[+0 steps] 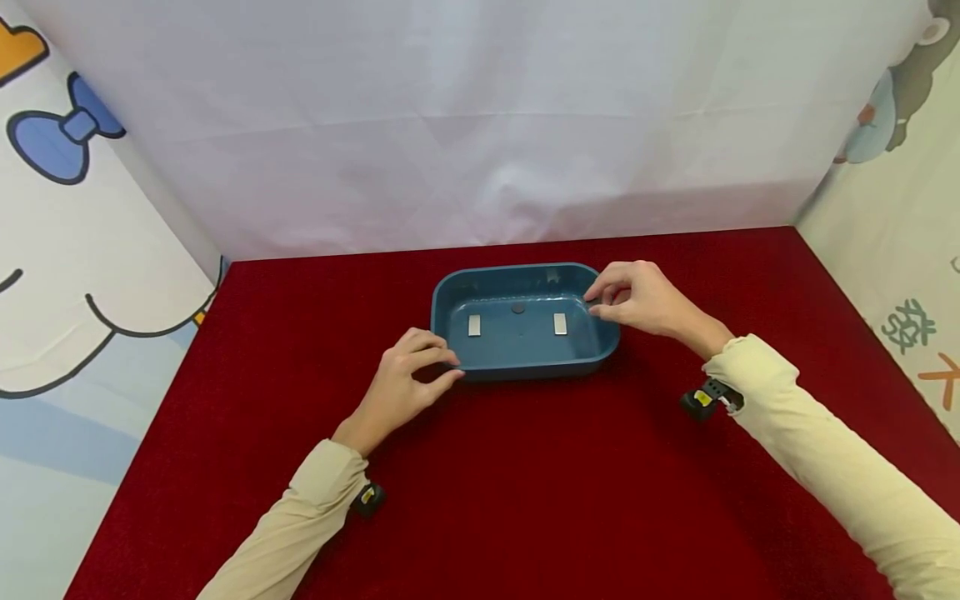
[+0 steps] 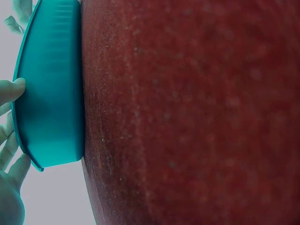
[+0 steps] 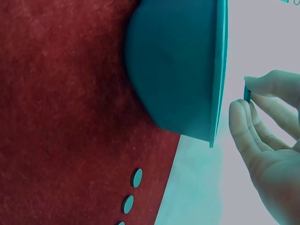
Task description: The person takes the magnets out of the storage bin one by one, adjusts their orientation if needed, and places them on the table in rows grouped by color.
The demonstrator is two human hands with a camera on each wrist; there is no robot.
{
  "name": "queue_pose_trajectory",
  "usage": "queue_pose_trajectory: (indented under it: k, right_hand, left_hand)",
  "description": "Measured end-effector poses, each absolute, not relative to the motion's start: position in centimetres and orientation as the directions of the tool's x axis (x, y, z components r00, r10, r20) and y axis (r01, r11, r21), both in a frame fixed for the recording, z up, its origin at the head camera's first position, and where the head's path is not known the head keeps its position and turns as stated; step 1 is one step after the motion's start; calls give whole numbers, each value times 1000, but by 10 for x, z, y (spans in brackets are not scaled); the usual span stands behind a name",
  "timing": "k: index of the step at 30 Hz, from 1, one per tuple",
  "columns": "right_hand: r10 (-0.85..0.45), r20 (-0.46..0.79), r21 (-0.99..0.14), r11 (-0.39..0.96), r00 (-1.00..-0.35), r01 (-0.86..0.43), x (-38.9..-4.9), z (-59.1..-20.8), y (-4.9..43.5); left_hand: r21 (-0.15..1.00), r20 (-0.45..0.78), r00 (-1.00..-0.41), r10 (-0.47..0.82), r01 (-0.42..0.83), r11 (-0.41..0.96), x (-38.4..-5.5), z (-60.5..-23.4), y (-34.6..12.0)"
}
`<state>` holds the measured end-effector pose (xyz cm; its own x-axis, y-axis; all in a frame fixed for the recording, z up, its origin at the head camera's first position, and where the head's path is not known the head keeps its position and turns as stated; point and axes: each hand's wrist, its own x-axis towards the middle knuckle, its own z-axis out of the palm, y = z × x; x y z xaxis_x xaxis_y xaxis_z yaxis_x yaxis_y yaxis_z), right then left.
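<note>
Nearest the camera are two cream sleeves (image 1: pixel 315 508) coming in from about 7 and 4 o'clock, each with a little black and yellow clip at the cuff.

The left hand (image 1: pixel 397 387) sits at the tray's 7 o'clock corner. Its fingers (image 2: pixel 11 89) are curled round the rim there, thumb under the edge and fingertips on top, so it's gripping the tray.

The blue tray (image 1: pixel 525 362) sits flat on the red bench (image 1: pixel 525 500), roughly in the middle and a bit toward 12 o'clock. Inside it are two small silver rectangles (image 1: pixel 474 325) side by side, with a small dark round disc (image 1: pixel 517 308) lying between them, a bit farther back. Two little tabs show on the far inner wall.

The right hand (image 1: pixel 637 300) hangs over the tray's 2 o'clock corner. Its fingers (image 3: pixel 241 117) are pinched on a tiny dark piece (image 3: pixel 247 93), held just above the rim and not touching the tray in the wrist view.

That same view shows three small round dots (image 3: pixel 136 178) in a row on the bench, just beside the tray.

Behind everything at 12 o'clock is a white cloth backdrop (image 1: pixel 480 125), with cartoon panels on both sides.
</note>
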<state>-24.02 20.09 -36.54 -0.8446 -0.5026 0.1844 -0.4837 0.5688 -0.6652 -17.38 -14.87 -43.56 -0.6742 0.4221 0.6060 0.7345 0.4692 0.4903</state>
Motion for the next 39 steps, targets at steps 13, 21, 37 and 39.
queue_pose_trajectory:
  k: [13,21,37,39]
  right_hand:
    - [-486,191,-662,577,-853,-477,-240,-363,217]
    - [-460,189,-660,595,-868,-459,-239,-361,226]
    - [-409,184,-659,623,-894,-421,-235,-358,247]
    - [-403,179,-665,623,-898,-412,-234,-359,250]
  left_hand:
    - [493,608,-675,418,734,468,-174,-435,-149]
    - [492,607,-677,416,731,473,-173,-435,-148]
    - [499,600,-688,408,720,482,-173,-435,-148]
    - [501,598,-690,407,718,483,-172,-434,-148]
